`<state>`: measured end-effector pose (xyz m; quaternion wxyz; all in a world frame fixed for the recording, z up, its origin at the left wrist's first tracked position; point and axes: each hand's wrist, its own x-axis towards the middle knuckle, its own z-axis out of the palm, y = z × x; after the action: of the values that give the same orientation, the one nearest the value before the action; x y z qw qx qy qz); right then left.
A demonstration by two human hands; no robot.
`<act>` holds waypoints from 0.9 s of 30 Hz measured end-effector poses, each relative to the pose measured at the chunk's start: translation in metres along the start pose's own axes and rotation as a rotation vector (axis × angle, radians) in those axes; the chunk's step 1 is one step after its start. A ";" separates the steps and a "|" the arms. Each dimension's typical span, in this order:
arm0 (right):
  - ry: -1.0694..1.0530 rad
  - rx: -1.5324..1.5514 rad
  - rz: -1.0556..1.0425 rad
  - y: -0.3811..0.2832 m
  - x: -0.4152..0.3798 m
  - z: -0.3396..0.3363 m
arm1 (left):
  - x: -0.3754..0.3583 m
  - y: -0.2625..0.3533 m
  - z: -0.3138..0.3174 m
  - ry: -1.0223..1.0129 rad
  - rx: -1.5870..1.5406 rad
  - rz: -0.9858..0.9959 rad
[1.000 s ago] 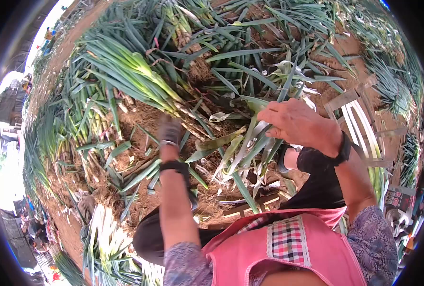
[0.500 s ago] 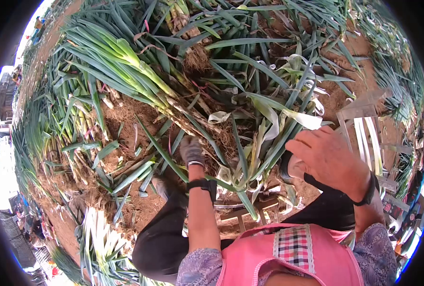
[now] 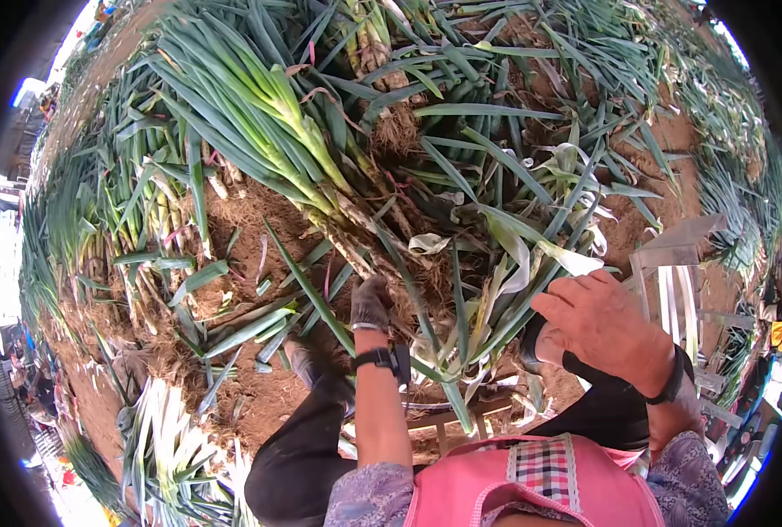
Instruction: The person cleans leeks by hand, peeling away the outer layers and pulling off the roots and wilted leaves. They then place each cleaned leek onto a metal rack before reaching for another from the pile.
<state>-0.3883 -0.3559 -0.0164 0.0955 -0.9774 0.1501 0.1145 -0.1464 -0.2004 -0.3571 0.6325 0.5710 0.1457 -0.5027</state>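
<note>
My left hand (image 3: 373, 305), in a dark grey glove, is closed around the lower stems of long green onions (image 3: 272, 123). Their leaves fan out toward the upper left, and the fingertips are partly hidden. Brown roots (image 3: 426, 294) hang beside this hand. My right hand (image 3: 606, 325) is bare and held above my right foot, its fingers curled together. Whatever might be inside them is hidden from this angle. Just beyond those fingers lies a pale, peeled-back onion leaf (image 3: 571, 261). Cut leaf pieces (image 3: 255, 329) lie on the soil left of my left hand.
More onion bunches (image 3: 167, 211) lie on the left, with white-stemmed onions (image 3: 167, 430) at lower left. A metal frame (image 3: 676, 246) holding pale strips stands to the right. Brown soil (image 3: 259, 224) shows between loose leaves and roots.
The view has shifted, so the onion pile sits lower and slightly further right. The onions at my left hand look steeper. My right hand remains curled.
</note>
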 end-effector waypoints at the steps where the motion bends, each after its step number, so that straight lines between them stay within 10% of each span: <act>1: 0.000 0.000 -0.001 -0.001 0.000 -0.001 | -0.021 0.005 0.006 0.071 -0.111 0.087; 7: 0.046 0.014 -0.051 -0.009 -0.009 -0.005 | -0.027 0.032 -0.029 -0.009 -0.132 0.120; 17: 0.283 0.002 -0.165 -0.018 -0.015 -0.003 | -0.302 0.110 0.054 -0.121 0.154 0.990; 21: 0.332 0.053 -0.199 -0.025 -0.005 -0.012 | -0.382 0.120 0.028 -0.325 -0.050 0.782; 23: 0.372 0.065 -0.237 -0.028 0.004 -0.009 | -0.420 0.120 0.031 0.058 0.478 0.861; 27: 0.464 0.361 -0.358 -0.047 0.039 0.014 | -0.444 0.120 0.033 0.065 -0.003 0.680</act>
<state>-0.3399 -0.3194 -0.0329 0.2488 -0.9556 0.0118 -0.1577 -0.2639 -0.0391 0.0588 0.7598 0.6015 -0.0321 -0.2445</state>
